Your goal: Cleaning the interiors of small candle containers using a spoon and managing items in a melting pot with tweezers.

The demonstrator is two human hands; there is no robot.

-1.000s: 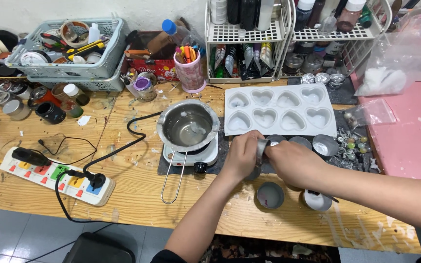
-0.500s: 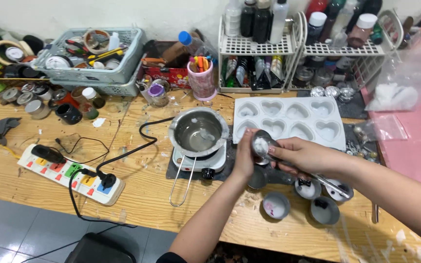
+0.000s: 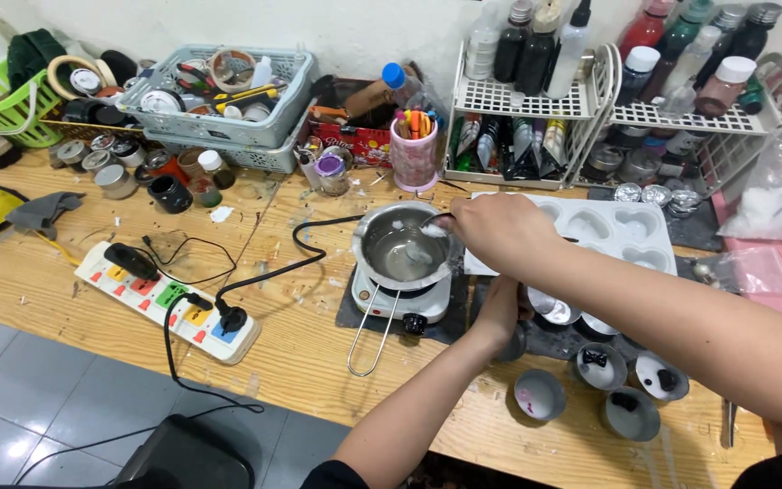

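Forearms cross over the middle of the wooden desk (image 3: pixel 74 299). The right hand (image 3: pixel 500 231) reaches leftward from the lower right, knuckles up, its fingers pinched on the handle of a small metal spoon (image 3: pixel 433 224) whose tip hangs over the rim of the round steel melting pot (image 3: pixel 402 249). That pot sits on a small white electric hot plate (image 3: pixel 400 303), holds a shallow clear liquid, and has a long wire handle pointing toward the desk's near edge. The left hand (image 3: pixel 504 317) comes up from below, just right of the hot plate; its fingers curl around a small dark round tin (image 3: pixel 516 344), mostly hidden under the hand.

Beneath the right wrist lies a white tray mould with heart-shaped hollows (image 3: pixel 626 235). Near the front edge stand three small round metal tins (image 3: pixel 540 396), one with a pale pink residue, the others with dark bits.

A black cord runs from the hot plate to a white power strip with coloured switches (image 3: pixel 169 303) at the left. Behind the pot stands a pink cup of coloured pens (image 3: pixel 414 149), beside a red printed box (image 3: pixel 355 140). A grey plastic basket of tape rolls and tools (image 3: pixel 219 104) sits at the back left, and two white wire racks (image 3: pixel 536 100) hold dark bottles above and paint tubes below.
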